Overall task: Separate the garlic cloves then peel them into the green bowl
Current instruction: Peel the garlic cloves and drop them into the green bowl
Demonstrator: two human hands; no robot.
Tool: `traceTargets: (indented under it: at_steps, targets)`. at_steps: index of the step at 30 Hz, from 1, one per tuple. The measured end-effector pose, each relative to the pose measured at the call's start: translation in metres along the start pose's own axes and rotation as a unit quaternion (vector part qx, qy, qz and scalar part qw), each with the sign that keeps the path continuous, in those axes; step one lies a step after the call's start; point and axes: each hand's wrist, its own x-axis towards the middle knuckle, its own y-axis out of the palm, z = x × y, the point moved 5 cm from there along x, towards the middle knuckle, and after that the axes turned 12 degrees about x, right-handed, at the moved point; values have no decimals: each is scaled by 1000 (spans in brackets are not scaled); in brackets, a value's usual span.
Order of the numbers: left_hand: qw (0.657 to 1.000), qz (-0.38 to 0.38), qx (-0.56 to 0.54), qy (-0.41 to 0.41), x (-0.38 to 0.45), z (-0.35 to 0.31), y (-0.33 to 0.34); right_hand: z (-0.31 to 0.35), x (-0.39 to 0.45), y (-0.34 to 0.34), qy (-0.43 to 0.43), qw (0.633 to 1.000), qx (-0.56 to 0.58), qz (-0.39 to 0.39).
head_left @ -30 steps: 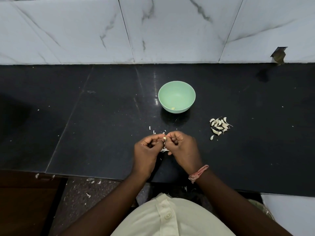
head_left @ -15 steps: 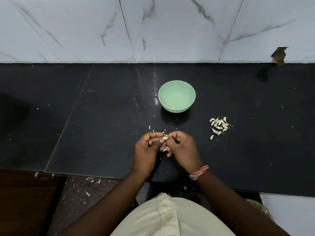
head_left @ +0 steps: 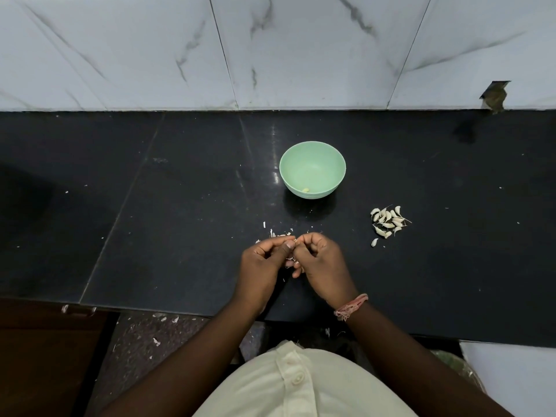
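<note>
While both hands meet over the black counter point(head_left: 180, 206), the left hand point(head_left: 261, 266) and right hand point(head_left: 322, 266) curl their fingers tight around one small garlic clove point(head_left: 295, 241), mostly hidden. Beyond sits the green bowl point(head_left: 313, 164) holding one peeled clove point(head_left: 305, 189); unpeeled cloves point(head_left: 388, 221) lie right. No writing shows anywhere.

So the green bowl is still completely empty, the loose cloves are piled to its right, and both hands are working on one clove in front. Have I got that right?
Not quite: the green bowl is not empty. The head view shows one peeled clove lying inside it. The rest holds: the pile of cloves sits to its right, and the left hand and right hand work on one clove in front.
</note>
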Motion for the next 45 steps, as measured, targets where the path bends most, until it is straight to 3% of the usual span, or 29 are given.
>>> traceTargets:
  at_steps: [4, 10, 16, 20, 25, 29, 39, 45]
  targets:
    - [994, 18, -92, -49, 1, 9, 3, 2, 1, -1, 3, 1000, -8, -8]
    - [972, 24, -208, -110, 3, 10, 2, -2, 4, -15, -17, 994, -54, -93]
    - [968, 29, -206, -140, -2, 14, 6, 7, 3, -12, -91, 971, -199, -91]
    - [964, 19, -221, -144, -2, 15, 5, 3, 2, -11, -102, 975, -184, -73]
    - [966, 7, -215, -143, -2, 15, 3, 19, -4, -7, -174, 961, -205, -70]
    - [965, -3, -216, -147, -2, 15, 4, 17, -3, -7, -164, 961, -208, -74]
    - [956, -47, -250, -149, -18, 14, 18, 21, -8, -5, -192, 948, -249, 42]
    - [959, -14, -247, -137, -18, 15, 6, 21, -9, -2, -195, 953, -231, 15]
